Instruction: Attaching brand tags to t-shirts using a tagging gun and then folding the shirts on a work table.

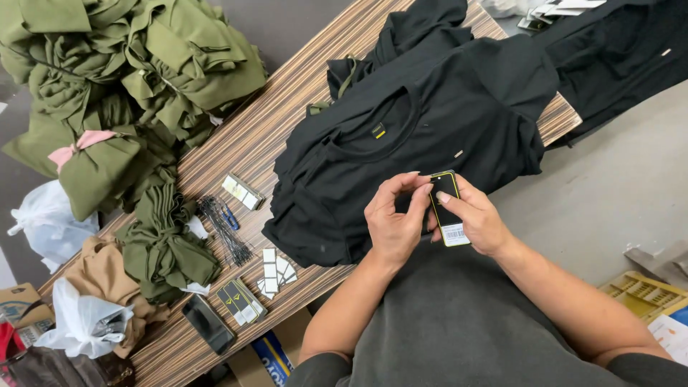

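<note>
Hang tag (447, 208): narrow black card with yellow edging and a white barcode panel at its lower end, held upright above the near edge of the table (301, 100), long axis running from 12 down to 6 o'clock with a slight lean. Right hand (476, 218): pinches the tag from its 3 o'clock side, thumb on the face, fingers behind. Left hand (394, 222): fingertips pressed together at the tag's top corner on the 9 o'clock side, touching it; both hands equally near. Black T-shirt (430, 122): top of a stack, lying flat at 12 o'clock from the tag, collar toward 11 o'clock. Loose tags (276, 269) and a bundle of black fasteners (226, 229): on the table at 9 o'clock, well apart from the hands. Olive green garments (136, 72): heaped at 10 o'clock.
</note>
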